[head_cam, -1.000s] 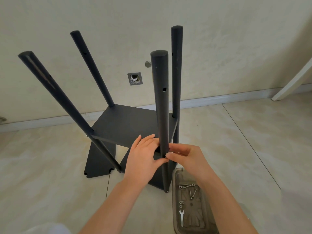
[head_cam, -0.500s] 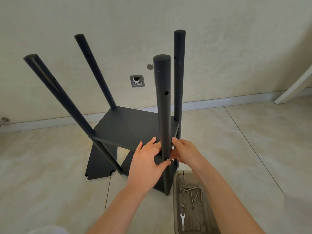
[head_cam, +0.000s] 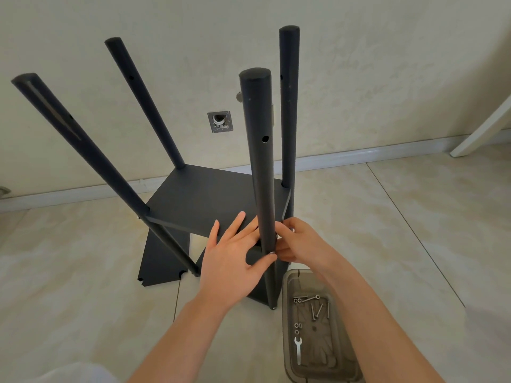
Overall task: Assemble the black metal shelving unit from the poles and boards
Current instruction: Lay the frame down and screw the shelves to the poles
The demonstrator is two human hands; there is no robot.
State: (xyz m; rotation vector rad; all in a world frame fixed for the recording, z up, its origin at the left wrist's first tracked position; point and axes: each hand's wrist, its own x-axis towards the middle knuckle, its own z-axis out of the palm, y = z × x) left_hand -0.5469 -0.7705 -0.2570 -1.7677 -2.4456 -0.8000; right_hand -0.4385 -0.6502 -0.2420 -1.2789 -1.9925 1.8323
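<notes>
Both hands have moved in closer on the near pole (head_cam: 258, 161). At the lower right, one tray (head_cam: 286, 327) holds one wrench (head_cam: 298, 351) and some bolts (head_cam: 313, 310). The left hand (head_cam: 232, 261) lies flat with straight fingers on the one raised board (head_cam: 199, 197). The right hand (head_cam: 301, 241) curls its fingers round the pole. In mid-frame, four round black poles (head_cam: 289, 106) stand up.

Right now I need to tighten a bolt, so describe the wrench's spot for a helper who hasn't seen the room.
On the tiled floor, right of the nearest black pole, sits a grey plastic tray. The wrench lies at its near end, next to two washers. It is the only flat, fork-ended piece; the bolts farther up are thin rods.
</notes>
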